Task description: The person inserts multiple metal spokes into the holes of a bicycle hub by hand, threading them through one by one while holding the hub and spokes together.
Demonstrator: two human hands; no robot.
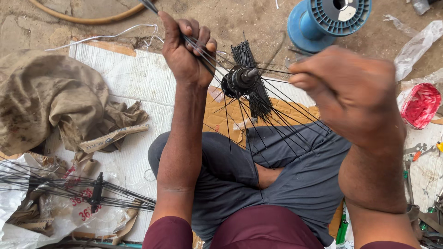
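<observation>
Many thin black spokes (277, 120) stick out of a black wheel hub (243, 77), which is held up above the lap, in the middle of the scene. A bunch of spokes is gripped tight in the left hand (184, 50), with the fingers closed around them. The right hand (353, 92) is curled shut near the hub on the right, and one spoke seems to be pinched in it, though this is blurred. The spokes look half sorted, so the lacing step seems to be in hand. A steady hub and one spoke picked free at a time would be needed next. Another spoked hub (97, 189) lies on the floor at the near left, and a blue spool (330, 18) at the far right.
</observation>
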